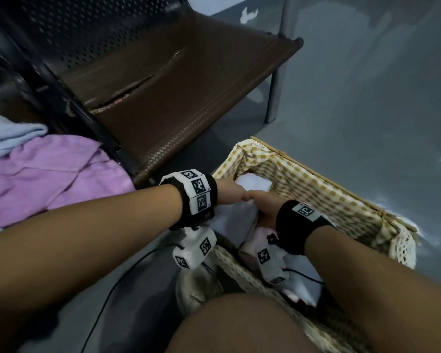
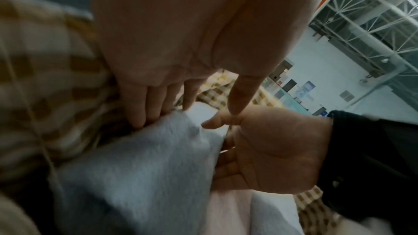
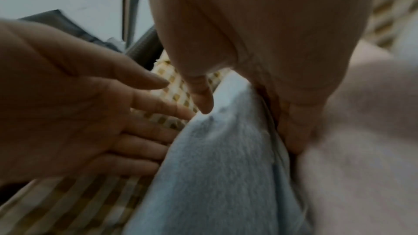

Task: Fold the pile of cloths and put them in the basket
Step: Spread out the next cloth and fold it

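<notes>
- While both hands reach into the wicker basket (image 1: 323, 179), its gingham liner (image 1: 285, 171) frames a folded light-blue cloth (image 1: 236, 220) standing on edge inside, near the basket's left wall.
- Left hand (image 1: 229, 192): fingers (image 2: 144, 106) straight and held together, pressed flat on the left face of the blue cloth, between it and the liner; thumb apart, its tip touching the right hand.
- Right hand (image 1: 262, 205): fingers on the far side of the blue cloth, tucked between it and a pale pink cloth (image 3: 361, 149), thumb on the near side over the upper edge; how tightly they clamp cannot be told, as the wrist views are blurred.
- Other folded cloths, white (image 1: 252, 183) and pink, lie in the basket around the blue one.
- Unfolded pile: a purple cloth (image 1: 49, 179) and a pale blue cloth (image 1: 8, 136) on the bench seat at left.
- The basket sits on the grey floor (image 1: 367, 98) beside a brown perforated bench seat (image 1: 176, 85).
</notes>
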`<state>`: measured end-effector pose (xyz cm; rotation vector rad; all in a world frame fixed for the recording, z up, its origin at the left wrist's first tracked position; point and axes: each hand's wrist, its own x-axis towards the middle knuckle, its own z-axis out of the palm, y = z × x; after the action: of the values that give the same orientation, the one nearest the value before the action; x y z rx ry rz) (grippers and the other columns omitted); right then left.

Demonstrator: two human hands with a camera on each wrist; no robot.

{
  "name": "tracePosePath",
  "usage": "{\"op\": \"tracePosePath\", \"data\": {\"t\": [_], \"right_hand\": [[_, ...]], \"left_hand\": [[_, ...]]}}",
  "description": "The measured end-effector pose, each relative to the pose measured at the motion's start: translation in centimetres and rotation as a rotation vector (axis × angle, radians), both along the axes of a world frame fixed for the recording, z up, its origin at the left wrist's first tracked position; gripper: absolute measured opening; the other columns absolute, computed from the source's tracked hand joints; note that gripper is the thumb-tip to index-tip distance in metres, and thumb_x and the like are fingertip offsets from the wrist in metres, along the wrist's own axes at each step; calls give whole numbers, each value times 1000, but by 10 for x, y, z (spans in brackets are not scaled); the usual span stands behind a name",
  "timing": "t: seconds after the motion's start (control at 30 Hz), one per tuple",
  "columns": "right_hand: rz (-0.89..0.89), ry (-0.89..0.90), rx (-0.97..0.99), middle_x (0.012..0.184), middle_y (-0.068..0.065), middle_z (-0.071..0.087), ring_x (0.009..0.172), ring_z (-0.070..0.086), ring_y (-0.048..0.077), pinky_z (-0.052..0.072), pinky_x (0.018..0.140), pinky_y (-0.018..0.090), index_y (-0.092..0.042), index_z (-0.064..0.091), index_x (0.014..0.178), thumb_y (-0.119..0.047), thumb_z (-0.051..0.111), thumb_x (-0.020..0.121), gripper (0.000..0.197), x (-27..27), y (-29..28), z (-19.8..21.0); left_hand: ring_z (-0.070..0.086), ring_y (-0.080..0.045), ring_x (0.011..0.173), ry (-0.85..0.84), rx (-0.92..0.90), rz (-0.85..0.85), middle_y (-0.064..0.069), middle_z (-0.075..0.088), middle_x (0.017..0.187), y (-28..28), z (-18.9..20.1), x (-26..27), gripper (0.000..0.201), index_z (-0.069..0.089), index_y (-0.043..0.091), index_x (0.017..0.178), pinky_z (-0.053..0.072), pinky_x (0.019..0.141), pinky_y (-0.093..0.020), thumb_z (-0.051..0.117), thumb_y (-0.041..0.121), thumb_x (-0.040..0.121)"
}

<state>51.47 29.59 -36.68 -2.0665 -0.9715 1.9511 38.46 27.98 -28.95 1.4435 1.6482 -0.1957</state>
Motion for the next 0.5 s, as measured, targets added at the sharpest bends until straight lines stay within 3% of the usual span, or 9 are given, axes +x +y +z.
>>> {"op": "tracePosePath", "data": {"t": [0.1, 0.17, 0.2, 0.27, 0.33, 0.4, 0.5], "right_hand": [[217, -245, 187, 127, 20, 59, 114, 60, 36, 53, 97, 46, -2, 51, 135, -41, 65, 89, 62, 8, -3, 32], [429, -429, 346, 111, 15, 64, 98, 64, 31, 55, 78, 35, -3, 62, 124, -45, 64, 86, 57, 10, -4, 65], [482, -452, 407, 103, 12, 66, 88, 65, 29, 52, 69, 31, -4, 67, 112, -46, 64, 85, 50, 8, -5, 82], [497, -342, 470, 96, 9, 71, 79, 69, 27, 50, 62, 27, -9, 68, 93, -42, 64, 87, 34, -10, -5, 118], [546, -210, 504, 87, 3, 72, 70, 70, 19, 50, 56, 24, -15, 66, 86, -37, 64, 90, 23, -40, -7, 153], [642, -94, 556, 76, 1, 66, 60, 64, 15, 45, 53, 24, -16, 61, 83, -30, 62, 94, 18, -80, -11, 186], [828, 4, 679, 76, 8, 62, 58, 53, 15, 38, 56, 27, -11, 64, 86, -17, 59, 95, 12, -151, -24, 220]], "left_hand": [[63, -25, 100, -135, 19, 96, -13, 63, 121, -8, 26, -11, 46, 59, 5, 128, 53, 79, -30, 56, 39, 96], [67, -19, 78, -247, 149, 123, -8, 70, 99, -14, 47, -25, 31, 67, 6, 114, 51, 61, -19, 59, 29, 95], [70, -17, 75, -270, 220, 122, -5, 72, 93, -19, 58, -34, 24, 70, 9, 107, 49, 57, -18, 59, 25, 94], [74, -19, 83, -289, 328, 136, -2, 75, 94, -31, 82, -58, 14, 70, 16, 100, 55, 68, -24, 61, 23, 93], [72, -18, 87, -231, 436, 129, 2, 75, 93, -46, 103, -88, 7, 68, 24, 96, 55, 82, -30, 63, 25, 92], [68, -15, 89, -93, 550, 104, 9, 71, 91, -66, 120, -122, 10, 68, 28, 99, 51, 83, -27, 64, 29, 91], [65, -16, 92, 50, 665, 137, 6, 71, 98, -106, 139, -177, 16, 69, 25, 105, 49, 83, -27, 62, 26, 90]]}}
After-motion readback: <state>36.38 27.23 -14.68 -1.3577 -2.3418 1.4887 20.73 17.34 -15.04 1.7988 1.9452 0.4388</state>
